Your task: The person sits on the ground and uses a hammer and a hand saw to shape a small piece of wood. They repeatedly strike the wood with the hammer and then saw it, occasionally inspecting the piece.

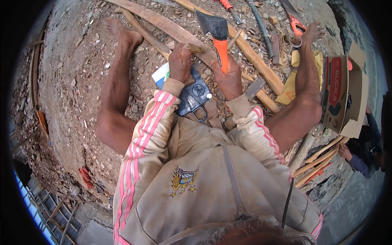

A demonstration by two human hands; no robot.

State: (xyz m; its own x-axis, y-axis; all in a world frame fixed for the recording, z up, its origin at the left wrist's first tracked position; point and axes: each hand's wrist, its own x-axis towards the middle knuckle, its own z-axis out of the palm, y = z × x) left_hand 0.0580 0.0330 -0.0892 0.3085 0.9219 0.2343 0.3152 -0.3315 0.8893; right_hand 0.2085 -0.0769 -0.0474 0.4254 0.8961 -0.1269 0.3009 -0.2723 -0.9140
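My right hand (pixel 229 79) is closed round the orange handle of a hatchet (pixel 220 51), whose black head is raised above the grip. Beside it, my left hand (pixel 179 63) makes a fist round a small piece of wood (pixel 197 48); one end pokes out toward the hatchet, and the rest is hidden by the fingers. Below both hands, between my legs, lies a blue plastic pouch (pixel 192 96) with a loop at its bottom edge. A hammer (pixel 255 87) with a dark head rests on the ground right of my right hand.
Long wooden pieces (pixel 253 55) lie beyond my hands. A metal pipe (pixel 261 30), an orange-handled saw (pixel 295 23) and an orange-handled chisel-like tool (pixel 232 11) lie farther off. An open cardboard box (pixel 337 92) stands at right, near another person's hand (pixel 345 152) and several sticks (pixel 320 160).
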